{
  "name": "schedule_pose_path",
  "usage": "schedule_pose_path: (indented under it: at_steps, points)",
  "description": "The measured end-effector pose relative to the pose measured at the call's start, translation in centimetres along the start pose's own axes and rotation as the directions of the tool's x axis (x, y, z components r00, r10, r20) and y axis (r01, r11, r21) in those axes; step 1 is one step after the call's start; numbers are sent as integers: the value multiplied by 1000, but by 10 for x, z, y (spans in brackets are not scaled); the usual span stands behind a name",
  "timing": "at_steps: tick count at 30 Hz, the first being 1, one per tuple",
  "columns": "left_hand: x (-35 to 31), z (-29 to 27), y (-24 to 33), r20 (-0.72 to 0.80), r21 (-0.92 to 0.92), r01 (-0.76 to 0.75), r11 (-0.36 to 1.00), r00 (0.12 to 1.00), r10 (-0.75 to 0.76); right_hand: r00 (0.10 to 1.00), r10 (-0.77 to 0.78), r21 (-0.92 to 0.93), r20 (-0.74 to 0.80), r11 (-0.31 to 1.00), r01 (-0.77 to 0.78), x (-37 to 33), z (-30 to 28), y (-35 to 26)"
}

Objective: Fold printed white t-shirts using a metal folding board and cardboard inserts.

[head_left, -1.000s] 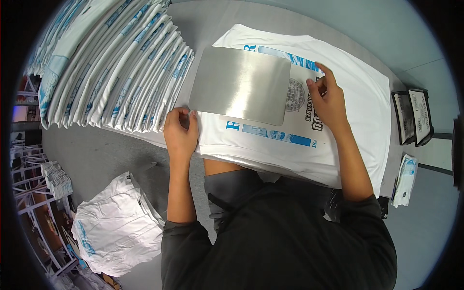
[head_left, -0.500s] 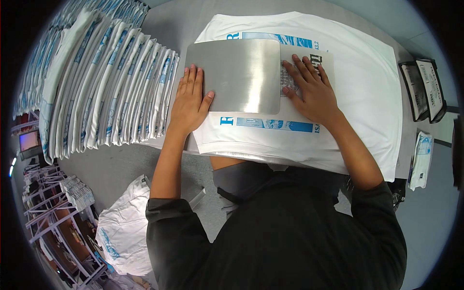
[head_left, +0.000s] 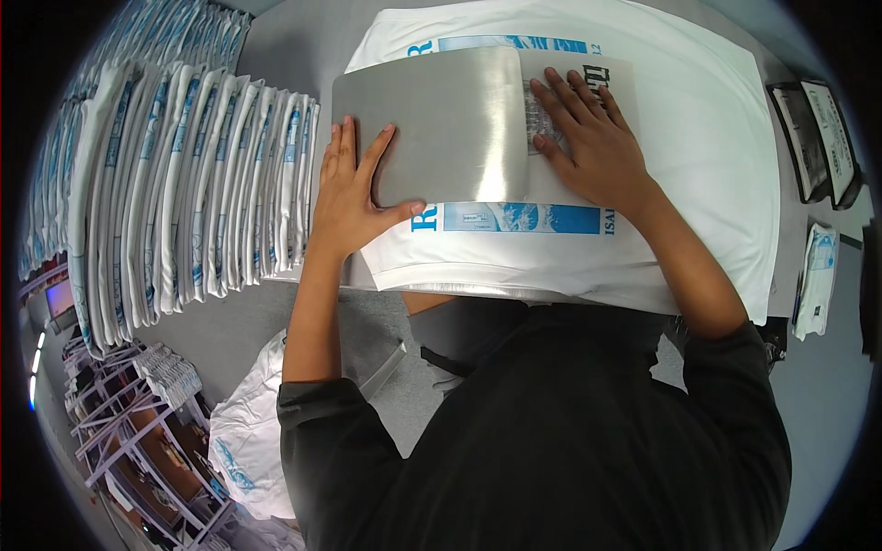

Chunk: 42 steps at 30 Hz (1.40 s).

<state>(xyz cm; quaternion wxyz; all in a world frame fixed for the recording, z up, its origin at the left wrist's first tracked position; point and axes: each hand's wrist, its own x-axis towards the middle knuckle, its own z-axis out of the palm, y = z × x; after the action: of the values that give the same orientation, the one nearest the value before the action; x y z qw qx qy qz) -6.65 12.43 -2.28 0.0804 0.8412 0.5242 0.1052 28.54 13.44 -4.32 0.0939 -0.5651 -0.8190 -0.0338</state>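
Note:
A white T-shirt (head_left: 707, 156) with blue printing lies spread on the table before me. On it rests a flat, shiny metal plate (head_left: 441, 129) with rounded corners. My left hand (head_left: 354, 197) is at the plate's left edge, fingers spread; the index finger lies over the plate's side and the thumb reaches along its lower corner. Beside the plate's right edge, a pale sheet with black print (head_left: 617, 81) lies on the shirt, possibly part of a clear bag. My right hand (head_left: 593, 142) lies flat on this sheet, fingers apart, hiding much of it.
Folded white shirts (head_left: 197, 184) stand in a tight row at the table's left, with more behind. At right are a black holder with cards (head_left: 813, 142) and a packed shirt (head_left: 816, 283). A white bundle (head_left: 253, 441) and a shelf rack (head_left: 152, 432) are at lower left.
My left fingers have spread, with the index finger apart from the others and the thumb lower, at the plate's bottom corner. My right hand stays on the sheet. The whole view has shifted slightly.

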Motion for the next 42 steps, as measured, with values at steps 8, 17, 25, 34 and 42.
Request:
schedule_pose_path:
  at_steps: [8,17,25,34,42]
  points:
    - [2,2,-2,4,8,-3,1000,1000,3,1000,-3,-8,-17,1000,3,-2,4,0]
    - [2,-1,-1,20,30,-27,999,999,26,999,-1,22,-36,1000,2,-4,4,0]
    - [18,-23,-10,76,-121,43,992,997,-34,951,93,243,-293,970,-20,-23,-41,39]
    - [-73,-7,50,-285,-192,425,885,838,-465,671,735,18,-98,676,-737,-270,-113,169]
    - [-127,7,72,-195,-358,538,763,756,-625,537,824,145,181,518,-843,-342,-120,159]
